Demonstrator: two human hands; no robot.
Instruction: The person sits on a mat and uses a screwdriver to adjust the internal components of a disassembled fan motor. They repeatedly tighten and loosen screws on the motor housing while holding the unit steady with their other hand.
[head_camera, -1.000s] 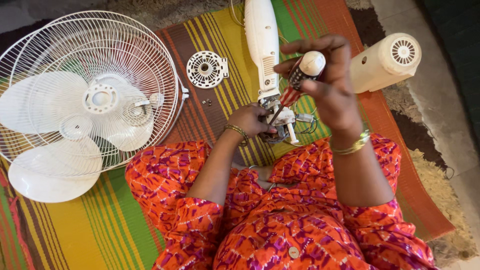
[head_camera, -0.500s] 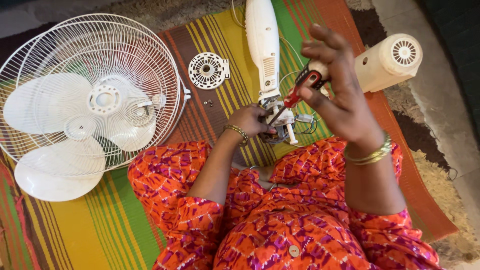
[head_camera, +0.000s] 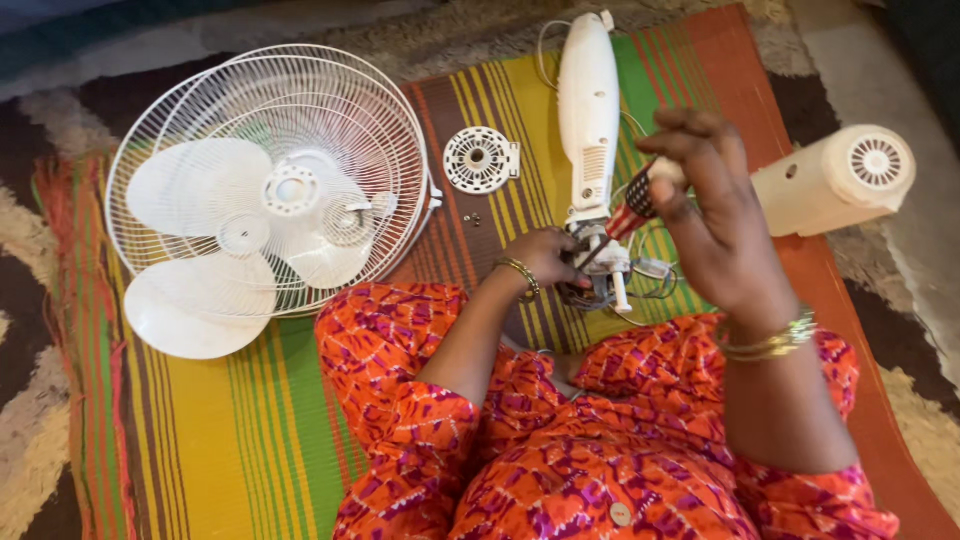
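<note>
My right hand (head_camera: 715, 225) grips a screwdriver (head_camera: 632, 208) with a red and black handle, its tip angled down into the fan motor (head_camera: 612, 272) at the base of a white fan neck (head_camera: 588, 110). My left hand (head_camera: 545, 258) holds the motor steady from the left side. Loose wires curl around the motor, which rests on a striped mat (head_camera: 250, 440) in front of my knees.
Two white fan grilles with a loose blade (head_camera: 265, 200) lie at the left. A small round white cover (head_camera: 480, 159) and a few screws (head_camera: 472, 217) lie beside the neck. A cream motor housing (head_camera: 835, 180) lies at the right. My lap in orange cloth fills the foreground.
My right hand has turned and shifted on the screwdriver handle, its fingers now spread over the top. My left hand stays on the motor.
</note>
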